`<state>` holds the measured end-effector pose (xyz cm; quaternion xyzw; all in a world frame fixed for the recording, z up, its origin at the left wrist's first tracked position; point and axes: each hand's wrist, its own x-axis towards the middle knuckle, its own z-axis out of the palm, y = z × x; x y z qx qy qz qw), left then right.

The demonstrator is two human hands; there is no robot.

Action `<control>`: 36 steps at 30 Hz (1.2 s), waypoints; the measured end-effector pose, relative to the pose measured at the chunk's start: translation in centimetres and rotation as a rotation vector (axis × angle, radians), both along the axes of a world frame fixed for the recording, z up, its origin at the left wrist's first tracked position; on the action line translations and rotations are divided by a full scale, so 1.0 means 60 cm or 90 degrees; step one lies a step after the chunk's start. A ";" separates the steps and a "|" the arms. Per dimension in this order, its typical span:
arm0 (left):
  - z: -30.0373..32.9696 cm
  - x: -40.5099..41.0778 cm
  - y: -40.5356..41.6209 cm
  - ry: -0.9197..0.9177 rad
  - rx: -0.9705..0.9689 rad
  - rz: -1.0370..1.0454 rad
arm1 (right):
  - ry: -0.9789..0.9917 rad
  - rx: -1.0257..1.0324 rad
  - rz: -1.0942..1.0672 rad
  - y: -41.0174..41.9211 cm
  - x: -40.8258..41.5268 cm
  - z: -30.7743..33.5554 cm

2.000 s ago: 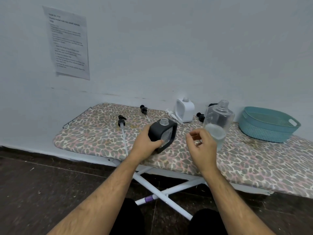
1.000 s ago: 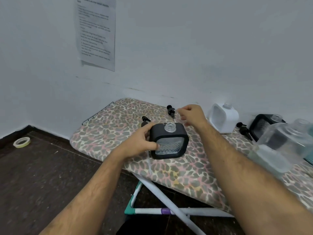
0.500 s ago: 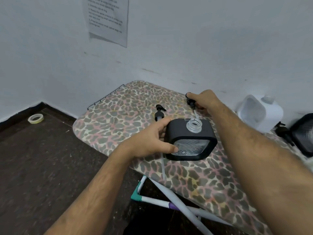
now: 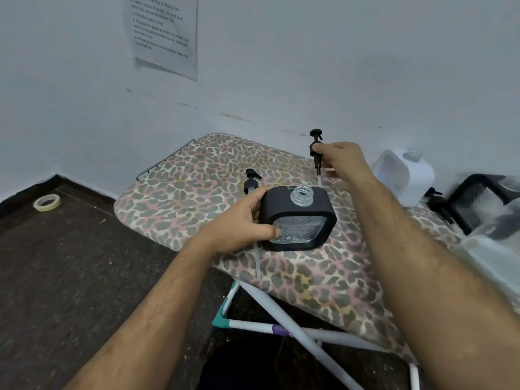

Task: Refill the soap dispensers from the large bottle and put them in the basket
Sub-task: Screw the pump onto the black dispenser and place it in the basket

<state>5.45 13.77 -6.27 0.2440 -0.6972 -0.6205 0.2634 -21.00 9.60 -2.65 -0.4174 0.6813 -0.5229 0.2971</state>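
A black square soap dispenser (image 4: 298, 220) with an open clear neck stands on the leopard-print ironing board (image 4: 183, 187). My left hand (image 4: 242, 226) grips its left side. Behind it my right hand (image 4: 342, 161) pinches a black pump head (image 4: 316, 149) and holds it upright above the board, its clear tube hanging down. Another black pump (image 4: 250, 181) lies on the board just behind my left hand. A white dispenser (image 4: 405, 178) and a second black dispenser (image 4: 478, 204) stand to the right. The large clear bottle (image 4: 495, 243) is blurred at the right edge.
The board stands against a white wall with a printed sheet (image 4: 163, 32) on it. Its crossed metal legs (image 4: 281, 327) show below the near edge. A roll of tape (image 4: 47, 202) lies on the dark floor at the left. The basket is out of view.
My right hand left the large bottle, reached to the back of the board and lifted the black pump head upright. My left hand kept its grip on the black dispenser. The view swung left.
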 end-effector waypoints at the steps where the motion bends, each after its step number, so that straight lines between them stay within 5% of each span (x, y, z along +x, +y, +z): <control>1: 0.000 -0.001 0.004 -0.002 -0.008 0.013 | -0.003 -0.025 -0.003 0.018 0.002 0.011; 19: -0.003 -0.051 0.106 -0.006 -0.047 0.039 | -0.006 -0.341 -0.038 0.302 0.081 0.176; 36: -0.001 -0.072 0.128 0.006 -0.038 -0.001 | 0.019 -0.290 0.005 0.362 0.097 0.114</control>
